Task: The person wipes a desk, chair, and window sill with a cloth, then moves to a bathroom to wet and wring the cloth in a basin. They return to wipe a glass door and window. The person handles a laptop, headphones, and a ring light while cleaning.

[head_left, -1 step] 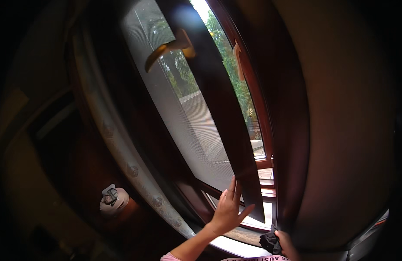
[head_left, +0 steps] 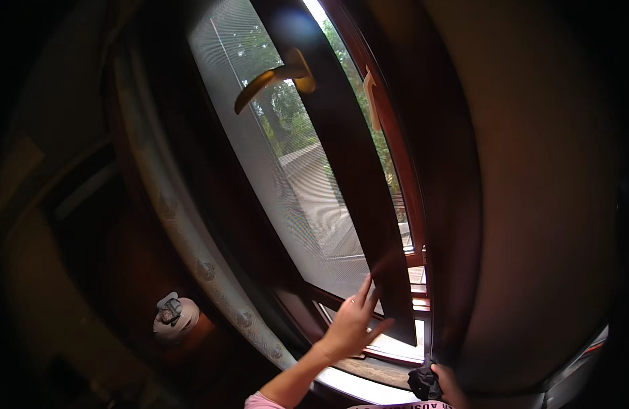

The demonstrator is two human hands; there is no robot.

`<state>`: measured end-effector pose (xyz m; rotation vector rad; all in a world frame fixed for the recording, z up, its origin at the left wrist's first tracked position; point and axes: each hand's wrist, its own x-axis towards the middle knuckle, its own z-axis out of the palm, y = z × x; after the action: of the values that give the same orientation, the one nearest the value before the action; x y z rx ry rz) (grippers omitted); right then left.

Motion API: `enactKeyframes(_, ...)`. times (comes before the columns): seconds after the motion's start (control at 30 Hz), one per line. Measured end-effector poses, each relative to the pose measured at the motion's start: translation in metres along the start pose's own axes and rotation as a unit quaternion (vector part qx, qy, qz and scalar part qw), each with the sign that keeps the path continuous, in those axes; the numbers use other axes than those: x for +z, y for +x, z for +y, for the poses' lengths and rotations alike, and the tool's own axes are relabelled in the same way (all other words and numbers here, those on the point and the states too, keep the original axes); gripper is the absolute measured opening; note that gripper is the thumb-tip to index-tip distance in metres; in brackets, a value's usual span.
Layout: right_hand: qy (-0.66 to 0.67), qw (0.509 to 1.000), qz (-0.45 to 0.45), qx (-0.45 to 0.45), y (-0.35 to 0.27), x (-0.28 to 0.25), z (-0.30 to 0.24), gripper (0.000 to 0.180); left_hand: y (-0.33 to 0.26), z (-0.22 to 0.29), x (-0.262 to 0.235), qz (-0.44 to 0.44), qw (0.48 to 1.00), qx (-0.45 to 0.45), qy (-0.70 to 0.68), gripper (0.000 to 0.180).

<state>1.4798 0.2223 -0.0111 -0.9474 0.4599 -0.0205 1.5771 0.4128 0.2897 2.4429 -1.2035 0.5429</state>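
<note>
Flanking mesh panel (head_left: 367, 204): left hand (head_left: 348, 330) spread, right hand (head_left: 448, 386) on black cloth (head_left: 424, 383)

Pale patterned strip (head_left: 204, 267) far left. Panel looks ajar, yellowish handle (head_left: 261, 83) above both hands. Left hand: fingers extended, thumb out, gripping nothing; fingertips at panel's lower frame, probably to steady it, contact unclear. Right hand: curled round cloth near sill's (head_left: 372, 388) right end, bunched presumably to fit the grip.

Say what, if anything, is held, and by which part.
The right hand holds a crumpled black cloth by its right side; the left hand, open at the dark brown window sash, holds nothing.
</note>
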Motion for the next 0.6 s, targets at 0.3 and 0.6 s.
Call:
enactKeyframes(0.3, -0.012, 0.998, 0.043, 0.049, -0.021, 0.006, -0.006, 0.040, 0.190, -0.019, -0.209, 0.482, 0.801, 0.265, 0.238, 0.054)
enactKeyframes(0.6, 0.028, 0.995, 0.081, -0.047, -0.023, -0.007, 0.053, 0.033, 0.252, -0.024, -0.220, 0.472, 0.782, 0.263, 0.311, 0.018)
